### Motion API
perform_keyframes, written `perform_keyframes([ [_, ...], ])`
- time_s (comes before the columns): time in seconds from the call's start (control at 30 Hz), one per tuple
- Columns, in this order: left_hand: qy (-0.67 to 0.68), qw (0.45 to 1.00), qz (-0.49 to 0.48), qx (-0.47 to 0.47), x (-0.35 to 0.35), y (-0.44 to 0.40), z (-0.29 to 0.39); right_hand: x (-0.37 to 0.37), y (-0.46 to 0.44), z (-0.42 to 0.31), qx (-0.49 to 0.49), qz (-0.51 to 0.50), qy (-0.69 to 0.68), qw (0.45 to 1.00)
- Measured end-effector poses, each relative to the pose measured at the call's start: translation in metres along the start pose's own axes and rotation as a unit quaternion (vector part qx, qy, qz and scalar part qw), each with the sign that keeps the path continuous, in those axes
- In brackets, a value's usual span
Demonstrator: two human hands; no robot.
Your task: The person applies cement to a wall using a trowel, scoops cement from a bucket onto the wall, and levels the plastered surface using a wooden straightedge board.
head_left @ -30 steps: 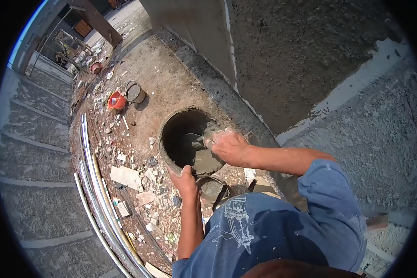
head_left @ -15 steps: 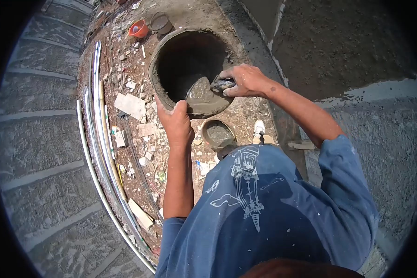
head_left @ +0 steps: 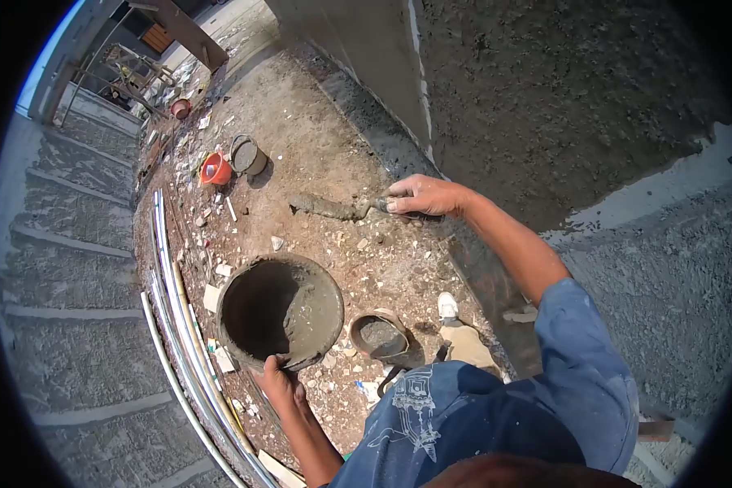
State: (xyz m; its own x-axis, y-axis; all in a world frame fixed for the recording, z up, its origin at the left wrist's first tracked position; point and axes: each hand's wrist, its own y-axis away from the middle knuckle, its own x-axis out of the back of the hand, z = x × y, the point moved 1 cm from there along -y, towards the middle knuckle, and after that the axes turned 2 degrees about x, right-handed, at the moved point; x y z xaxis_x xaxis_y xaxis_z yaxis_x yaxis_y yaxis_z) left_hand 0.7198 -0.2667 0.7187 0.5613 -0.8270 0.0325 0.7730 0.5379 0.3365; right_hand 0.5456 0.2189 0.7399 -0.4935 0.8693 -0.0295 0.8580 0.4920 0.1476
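Note:
My left hand grips the near rim of a round, mortar-coated bucket, with the thumb over the edge. The bucket tilts so that its dark inside shows, with grey mortar smeared along the right inner wall. In my right hand is the handle of a trowel, held out ahead of the bucket and apart from it. Wet mortar covers the trowel's blade, which is seen nearly edge-on and points left. The fingers of my left hand are partly hidden under the bucket.
A smaller bucket with mortar stands by my feet. Farther off are an orange bucket and a grey bucket. Long pipes lie along the left, amid rubble. On the right rises a wall with dark wet mortar.
The trowel has come out of the bucket and moved up and away with mortar on it. My left hand has lowered the bucket to the left. The view has tilted up toward the far ground.

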Motion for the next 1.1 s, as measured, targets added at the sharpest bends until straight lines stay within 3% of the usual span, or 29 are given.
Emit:
perform_keyframes([
  [0.03, -0.006, 1.000, 0.009, 0.023, -0.007, 0.011, -0.001, 0.044, 0.023, -0.024, -0.006, 0.088, -0.013, 0.996],
  [0.07, -0.013, 0.998, 0.014, 0.053, -0.019, 0.022, 0.002, 0.091, 0.039, -0.031, -0.006, 0.238, 0.058, 0.970],
  [0.1, -0.003, 0.999, 0.016, 0.030, -0.037, 0.038, 0.010, 0.137, 0.062, -0.039, 0.047, 0.372, 0.132, 0.918],
  [0.13, 0.006, 1.000, 0.018, 0.008, -0.054, 0.053, 0.017, 0.146, 0.098, -0.080, 0.037, 0.504, 0.142, 0.851],
  [0.17, 0.057, 0.997, 0.020, -0.040, -0.074, 0.071, 0.025, 0.143, 0.127, -0.121, 0.051, 0.509, 0.220, 0.830],
  [0.23, -0.035, 0.998, -0.046, 0.026, -0.055, 0.053, 0.006, 0.113, 0.156, -0.140, 0.079, 0.490, 0.337, 0.800],
  [0.3, -0.072, 0.996, -0.055, -0.007, -0.066, 0.045, -0.005, 0.071, 0.158, -0.150, 0.129, 0.447, 0.427, 0.775],
  [0.33, -0.050, 0.993, -0.093, -0.043, -0.073, 0.042, -0.007, 0.042, 0.156, -0.155, 0.099, 0.394, 0.442, 0.800],
  [0.37, -0.043, 0.995, -0.093, -0.021, -0.092, 0.057, 0.011, 0.012, 0.152, -0.157, 0.065, 0.338, 0.454, 0.822],
  [0.5, -0.002, 0.981, -0.175, -0.090, -0.122, 0.076, 0.038, -0.079, 0.115, -0.121, 0.052, 0.140, 0.665, 0.732],
  [0.57, 0.010, 0.975, -0.207, -0.085, -0.131, 0.092, 0.055, -0.116, 0.091, -0.085, 0.095, 0.152, 0.727, 0.663],
  [0.67, 0.040, 0.956, -0.219, -0.193, -0.134, 0.095, 0.049, -0.153, 0.069, -0.057, 0.038, 0.111, 0.700, 0.704],
  [0.8, 0.067, 0.966, -0.207, -0.138, -0.114, 0.092, 0.052, -0.178, 0.069, -0.067, -0.004, 0.061, 0.560, 0.826],
  [0.97, 0.110, 0.954, -0.237, -0.148, -0.095, 0.090, 0.086, -0.203, 0.046, -0.069, 0.040, 0.050, 0.484, 0.873],
  [1.1, 0.149, 0.964, -0.172, -0.136, -0.082, 0.056, 0.102, -0.191, 0.019, -0.089, 0.095, 0.022, 0.405, 0.909],
])
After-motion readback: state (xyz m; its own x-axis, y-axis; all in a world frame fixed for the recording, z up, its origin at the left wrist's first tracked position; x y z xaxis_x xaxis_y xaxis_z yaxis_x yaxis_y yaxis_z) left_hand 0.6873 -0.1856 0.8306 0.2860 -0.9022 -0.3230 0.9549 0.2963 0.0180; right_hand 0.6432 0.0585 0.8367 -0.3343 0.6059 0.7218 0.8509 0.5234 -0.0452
